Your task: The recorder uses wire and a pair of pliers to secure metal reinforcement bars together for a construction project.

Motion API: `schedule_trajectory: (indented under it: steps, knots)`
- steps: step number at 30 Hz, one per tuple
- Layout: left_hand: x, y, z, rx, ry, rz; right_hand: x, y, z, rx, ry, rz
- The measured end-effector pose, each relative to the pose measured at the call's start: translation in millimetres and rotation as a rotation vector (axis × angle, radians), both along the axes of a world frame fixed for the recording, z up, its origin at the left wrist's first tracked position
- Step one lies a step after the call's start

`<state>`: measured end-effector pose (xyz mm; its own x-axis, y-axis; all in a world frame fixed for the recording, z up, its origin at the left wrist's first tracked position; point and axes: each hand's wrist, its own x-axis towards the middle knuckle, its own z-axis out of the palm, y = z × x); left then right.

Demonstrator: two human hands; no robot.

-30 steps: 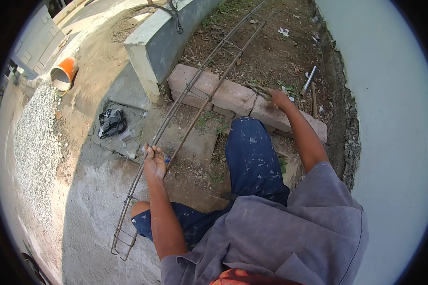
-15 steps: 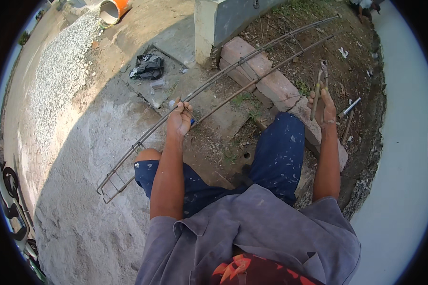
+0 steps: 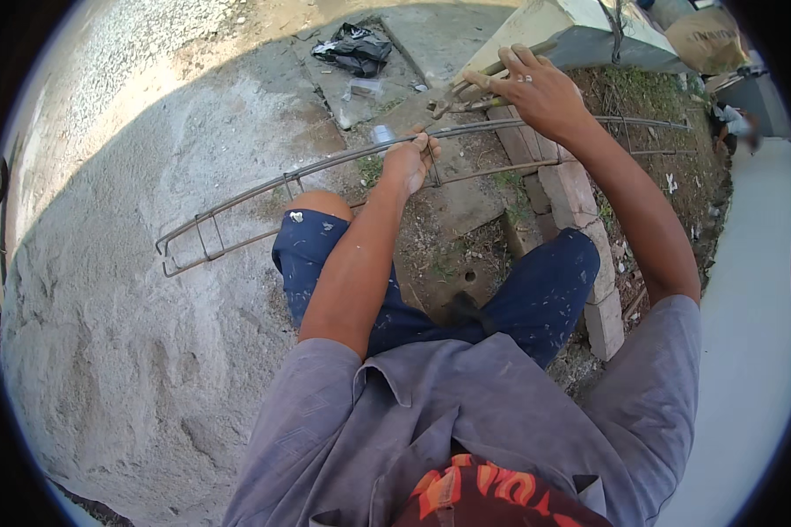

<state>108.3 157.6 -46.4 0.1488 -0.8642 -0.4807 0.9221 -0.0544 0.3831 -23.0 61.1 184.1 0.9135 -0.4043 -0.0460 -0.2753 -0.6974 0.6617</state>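
Observation:
A long, narrow rebar cage [image 3: 325, 163], made of thin steel bars joined by small stirrups, stretches from the left across my knees toward the far right. My left hand [image 3: 409, 164] is closed around its upper bars beside a stirrup. Above and to the right, my right hand [image 3: 540, 95] grips the handles of worn metal pincers [image 3: 457, 107], fingers partly spread along them. The pincers' jaws point left and hover close to the bars near my left fingers. I cannot tell whether the jaws touch any wire.
Pinkish blocks [image 3: 580, 198] lie in a row under the cage's right part. Beyond are a concrete post [image 3: 571, 31], a black plastic bag [image 3: 356, 51] and a clear cup [image 3: 382, 134]. Grey sand [image 3: 132, 334] spreads left; a white wall [image 3: 765, 307] and another person [image 3: 734, 127] are right.
My right hand has swung up and left with the pincers, from the right side to the bars. In the picture, my left hand and the cage now appear farther right, the cage lying flatter.

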Motion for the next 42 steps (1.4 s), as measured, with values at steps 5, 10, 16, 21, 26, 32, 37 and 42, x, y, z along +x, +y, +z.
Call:
schedule_trajectory:
  steps: [5, 10, 16, 21, 26, 32, 37, 42]
  knots:
    - [3.7, 3.9, 3.2, 0.004, 0.013, -0.015, 36.6, -16.3, -24.1, 0.011, 0.027, 0.307]
    - [4.9, 4.7, 2.6, 0.052, 0.019, -0.009, 49.6, -16.4, -35.1, 0.025, 0.152, 0.285]
    - [4.2, 4.8, 6.4, 0.043, 0.012, -0.035, 56.9, -16.8, -32.2, 0.129, 0.155, 0.226]
    - [5.9, 5.5, 6.7, 0.032, 0.015, -0.034, 99.1, -17.0, -16.3, 0.190, 0.407, 0.164]
    - [4.3, 3.4, 8.7, 0.038, 0.047, 0.014, 114.0, -20.9, -9.3, 0.284, 0.651, -0.111]
    - [7.5, 6.1, 10.7, -0.007, 0.126, -0.029, 83.0, -22.5, -12.1, 0.669, 0.525, -0.588]
    - [8.0, 3.8, 7.3, 0.013, 0.083, -0.014, 89.9, -14.5, -13.1, 0.661, 0.526, -0.564]
    - [1.7, 5.5, 20.9, 0.083, 0.049, -0.007, 96.5, -2.4, -8.0, 0.635, 0.685, -0.606]
